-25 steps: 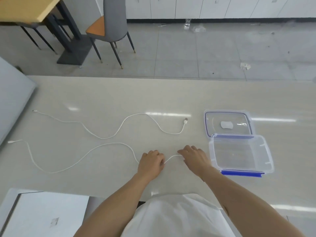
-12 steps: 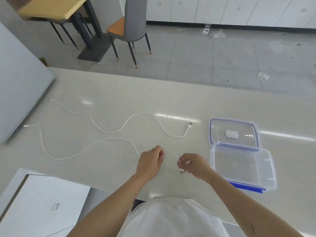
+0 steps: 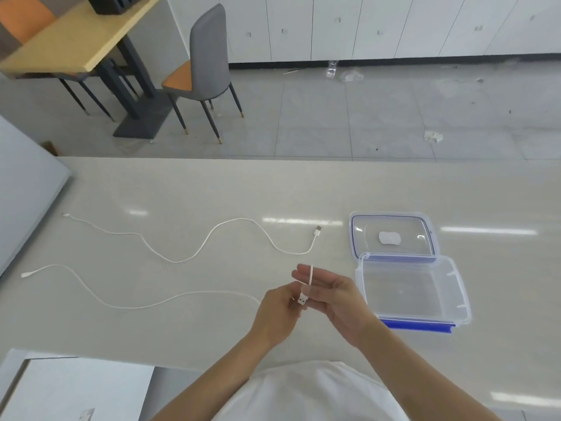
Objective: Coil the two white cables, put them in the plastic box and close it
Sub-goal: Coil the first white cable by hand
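Both hands meet just above the near edge of the pale table (image 3: 212,189), working one end of the near cable (image 3: 145,305). The right hand (image 3: 337,299) is held palm-up with its fingers (image 3: 306,273) stretched out flat and together, and the cable runs over them — its USB plug (image 3: 302,298) hangs down against the palm side. The left hand (image 3: 277,311) is curled, its fingers pinched on the cable right beside the plug. From there the near cable trails left across the table in a long loose wave to its small connector near the left edge. The far cable (image 3: 212,238) lies untouched farther back, also in a wavy line, with its USB end pointing toward the plastic box (image 3: 416,294). That box sits open just to the right of the hands — clear walls, a blue latch along its near side — and nothing lies in it. Its lid (image 3: 394,235) rests flat on the table behind it, touching the box's far rim, with a small white patch at its middle. Beyond the table, a grey chair (image 3: 206,71) with an orange seat stands on the tiled floor.
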Tool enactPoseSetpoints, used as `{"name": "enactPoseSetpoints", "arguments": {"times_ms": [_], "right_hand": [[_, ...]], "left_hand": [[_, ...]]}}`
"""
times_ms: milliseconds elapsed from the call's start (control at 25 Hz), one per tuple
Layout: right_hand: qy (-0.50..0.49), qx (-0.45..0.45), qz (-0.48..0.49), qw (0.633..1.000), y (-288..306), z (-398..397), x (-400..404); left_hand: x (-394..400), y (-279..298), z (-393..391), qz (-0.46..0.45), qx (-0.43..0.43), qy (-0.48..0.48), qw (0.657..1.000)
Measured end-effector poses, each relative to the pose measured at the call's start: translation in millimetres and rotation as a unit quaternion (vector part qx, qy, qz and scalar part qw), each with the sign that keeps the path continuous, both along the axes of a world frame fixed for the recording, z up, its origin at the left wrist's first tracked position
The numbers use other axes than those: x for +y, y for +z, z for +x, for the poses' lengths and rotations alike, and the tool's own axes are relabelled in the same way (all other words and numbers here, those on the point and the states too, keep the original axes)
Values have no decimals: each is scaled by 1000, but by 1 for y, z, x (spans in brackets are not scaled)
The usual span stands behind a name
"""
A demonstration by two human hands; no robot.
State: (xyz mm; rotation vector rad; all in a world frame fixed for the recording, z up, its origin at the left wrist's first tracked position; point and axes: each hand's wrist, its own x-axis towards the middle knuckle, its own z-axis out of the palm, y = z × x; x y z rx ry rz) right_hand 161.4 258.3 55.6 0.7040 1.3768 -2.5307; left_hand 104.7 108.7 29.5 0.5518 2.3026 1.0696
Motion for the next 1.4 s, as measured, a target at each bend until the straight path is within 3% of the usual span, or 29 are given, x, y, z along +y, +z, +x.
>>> {"name": "enactPoseSetpoints", "arguments": {"times_ms": [160, 280, 440, 520, 680, 840, 1000, 1160, 1280, 1400], "right_hand": [[-55, 3, 38, 998, 3, -5, 5], [-28, -4, 146, 989, 3, -7, -3], [111, 5, 341, 934, 6, -6, -7], [216, 29, 380, 899, 10, -3, -4], [282, 16, 234, 930, 23, 3, 1], [263, 49, 99, 958, 29, 6, 3], [166, 94, 24, 981, 29, 4, 2], [-20, 83, -66, 994, 28, -9, -5], [-103, 50, -11, 993, 27, -19, -8], [-91, 25, 77, 993, 25, -22, -10]], "left_hand": [[-14, 12, 7, -56, 40, -97, 993], [-21, 27, 1, -110, 103, -178, 972], [-28, 55, -21, -124, 109, -187, 968], [-32, 70, -31, -110, 111, -193, 969], [-35, 86, -52, -37, 80, -180, 980], [-32, 76, -67, 91, -15, -75, 993], [-26, 46, -56, 118, -53, 4, 992], [-20, 24, -23, 76, -46, 8, 996], [-21, 26, -3, 34, -19, -46, 998], [-27, 42, -6, -4, 36, -52, 998]]}}
